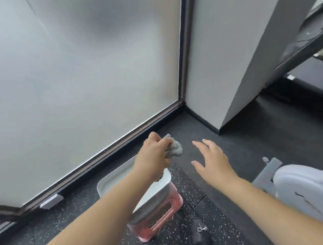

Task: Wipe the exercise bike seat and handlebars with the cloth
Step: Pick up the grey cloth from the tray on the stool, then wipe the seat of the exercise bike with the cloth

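Our left hand (155, 156) gripped the bunched grey cloth (174, 147), fingers curled round it, above the far rim of a pink bucket (158, 215) with a white rim that stood on the speckled dark floor (72, 218) near the frosted glass wall (78, 70). Our right hand (211, 159) hovered beside the cloth, apart from it, fingers spread straight, holding nothing. At the right edge of the floor showed a pale grey part of the exercise bike (302, 187); we could not make out its seat or handlebars.
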A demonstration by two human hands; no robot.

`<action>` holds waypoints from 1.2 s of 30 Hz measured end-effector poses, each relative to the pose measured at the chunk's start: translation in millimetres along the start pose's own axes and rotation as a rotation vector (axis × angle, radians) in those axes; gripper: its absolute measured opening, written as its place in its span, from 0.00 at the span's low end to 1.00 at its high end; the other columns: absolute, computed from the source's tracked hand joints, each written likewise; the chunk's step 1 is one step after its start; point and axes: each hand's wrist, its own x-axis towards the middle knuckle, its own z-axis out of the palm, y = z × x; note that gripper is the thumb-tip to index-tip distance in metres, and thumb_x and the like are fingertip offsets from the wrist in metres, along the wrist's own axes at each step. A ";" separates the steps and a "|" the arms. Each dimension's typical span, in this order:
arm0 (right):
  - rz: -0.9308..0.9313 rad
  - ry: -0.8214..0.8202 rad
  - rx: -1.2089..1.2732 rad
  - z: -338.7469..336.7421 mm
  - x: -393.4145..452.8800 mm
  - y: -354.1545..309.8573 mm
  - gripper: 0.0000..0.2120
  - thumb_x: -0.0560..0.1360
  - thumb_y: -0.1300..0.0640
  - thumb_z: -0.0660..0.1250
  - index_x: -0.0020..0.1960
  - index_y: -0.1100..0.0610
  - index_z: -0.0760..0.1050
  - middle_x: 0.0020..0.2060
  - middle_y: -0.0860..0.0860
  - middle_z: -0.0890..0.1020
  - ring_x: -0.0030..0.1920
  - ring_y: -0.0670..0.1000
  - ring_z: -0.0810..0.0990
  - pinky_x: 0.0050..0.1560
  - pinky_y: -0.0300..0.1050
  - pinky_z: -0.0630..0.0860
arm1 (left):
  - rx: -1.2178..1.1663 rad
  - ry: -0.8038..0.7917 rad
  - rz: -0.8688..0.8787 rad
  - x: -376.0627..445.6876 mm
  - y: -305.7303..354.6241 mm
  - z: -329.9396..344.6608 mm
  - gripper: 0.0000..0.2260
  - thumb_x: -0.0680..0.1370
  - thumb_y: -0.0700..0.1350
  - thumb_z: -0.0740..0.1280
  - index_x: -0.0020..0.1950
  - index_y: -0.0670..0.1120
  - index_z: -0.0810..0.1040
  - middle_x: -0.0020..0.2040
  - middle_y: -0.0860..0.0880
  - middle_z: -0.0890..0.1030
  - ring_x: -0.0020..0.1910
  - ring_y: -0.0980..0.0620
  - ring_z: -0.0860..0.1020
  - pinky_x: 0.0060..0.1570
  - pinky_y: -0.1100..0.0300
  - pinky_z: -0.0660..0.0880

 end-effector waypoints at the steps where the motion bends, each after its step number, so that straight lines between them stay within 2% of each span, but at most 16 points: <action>1: 0.036 0.031 0.007 -9.0 -13.4 9.5 0.28 0.76 0.47 0.63 0.74 0.45 0.58 0.75 0.51 0.58 0.74 0.54 0.55 0.72 0.56 0.58 | 0.002 -0.008 0.041 0.6 15.3 1.1 0.21 0.69 0.44 0.69 0.61 0.53 0.73 0.55 0.49 0.67 0.49 0.48 0.72 0.45 0.54 0.75; 11: 0.447 0.364 0.026 -114.1 -170.9 135.9 0.27 0.75 0.50 0.65 0.72 0.48 0.63 0.73 0.54 0.61 0.72 0.55 0.60 0.70 0.53 0.63 | -0.056 -0.147 0.462 -13.3 221.0 41.0 0.23 0.67 0.46 0.71 0.62 0.52 0.76 0.54 0.47 0.69 0.47 0.45 0.76 0.50 0.54 0.76; 14: 0.552 0.449 0.009 -139.5 -229.7 179.8 0.26 0.74 0.50 0.66 0.71 0.48 0.65 0.71 0.53 0.64 0.70 0.56 0.64 0.67 0.51 0.66 | -0.075 -0.179 0.576 -28.7 290.0 61.8 0.23 0.67 0.45 0.71 0.62 0.51 0.76 0.54 0.46 0.70 0.47 0.45 0.76 0.52 0.55 0.76; 18: 0.699 0.523 0.007 -167.0 -314.7 242.7 0.24 0.76 0.48 0.64 0.70 0.47 0.64 0.71 0.51 0.63 0.69 0.55 0.63 0.63 0.50 0.67 | -0.089 -0.246 0.700 -59.5 386.1 102.4 0.22 0.67 0.44 0.71 0.61 0.50 0.76 0.52 0.46 0.68 0.46 0.44 0.76 0.53 0.54 0.75; 21: 0.763 0.554 0.007 -186.6 -376.9 290.2 0.24 0.76 0.48 0.64 0.70 0.48 0.64 0.71 0.51 0.62 0.69 0.55 0.63 0.64 0.51 0.67 | -0.103 -0.265 0.759 -91.7 456.2 134.4 0.22 0.68 0.44 0.71 0.62 0.49 0.76 0.52 0.47 0.67 0.47 0.46 0.76 0.53 0.59 0.74; 26: 0.848 0.594 0.010 -216.7 -476.4 364.7 0.24 0.76 0.49 0.64 0.70 0.47 0.64 0.71 0.51 0.63 0.69 0.55 0.63 0.65 0.51 0.65 | -0.138 -0.279 0.832 -150.3 561.2 194.6 0.23 0.67 0.42 0.72 0.62 0.48 0.77 0.53 0.43 0.71 0.52 0.44 0.74 0.55 0.54 0.74; 31: 0.926 0.613 -0.004 -245.1 -560.4 431.4 0.24 0.75 0.49 0.64 0.69 0.49 0.65 0.68 0.51 0.65 0.67 0.56 0.64 0.64 0.53 0.67 | -0.165 -0.307 0.867 -195.6 649.6 246.0 0.25 0.67 0.42 0.74 0.64 0.46 0.76 0.56 0.41 0.71 0.59 0.43 0.71 0.57 0.59 0.69; 36: 0.992 0.663 0.015 -267.2 -612.4 485.1 0.24 0.75 0.49 0.65 0.69 0.50 0.65 0.66 0.51 0.66 0.67 0.56 0.65 0.64 0.52 0.66 | -0.150 -0.321 0.906 -217.6 723.0 279.6 0.26 0.66 0.43 0.74 0.63 0.46 0.76 0.55 0.41 0.71 0.55 0.41 0.73 0.56 0.56 0.71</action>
